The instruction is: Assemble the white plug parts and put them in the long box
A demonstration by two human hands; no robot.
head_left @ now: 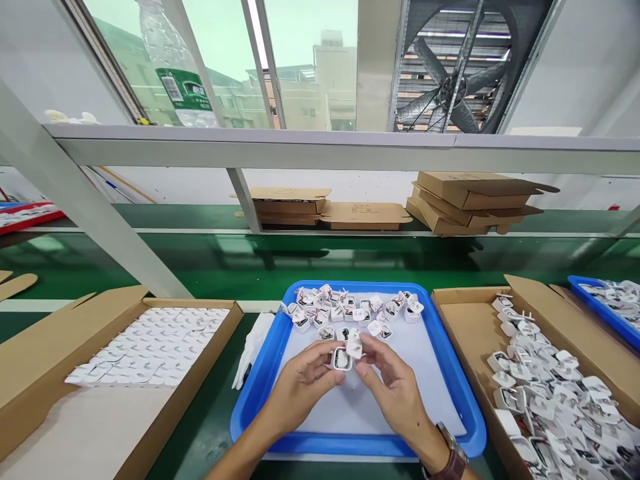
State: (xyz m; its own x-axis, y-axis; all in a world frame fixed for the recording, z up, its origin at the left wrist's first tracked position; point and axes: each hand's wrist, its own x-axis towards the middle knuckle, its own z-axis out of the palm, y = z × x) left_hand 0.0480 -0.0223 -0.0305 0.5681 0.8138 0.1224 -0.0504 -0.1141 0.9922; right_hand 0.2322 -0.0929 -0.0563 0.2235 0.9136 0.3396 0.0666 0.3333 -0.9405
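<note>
Over the blue tray (473, 427), my left hand (313, 377) pinches a small white plastic housing (341, 360) whose open side shows dark parts inside. Close against it, my right hand (390, 380) holds a small white cover piece (354, 344) between thumb and fingers. The two pieces meet or nearly meet; whether they touch I cannot tell. Behind my fingers, several similar white housings (320, 308) with thin wires lie at the tray's far end on a white sheet (425, 387).
On the left an open cardboard box (195, 393) holds rows of white pieces (160, 343). Another open box (460, 310) on the right holds a heap of white parts (560, 393). A white glove or cloth (254, 347) lies left of the tray. A metal shelf beam (320, 150) crosses above.
</note>
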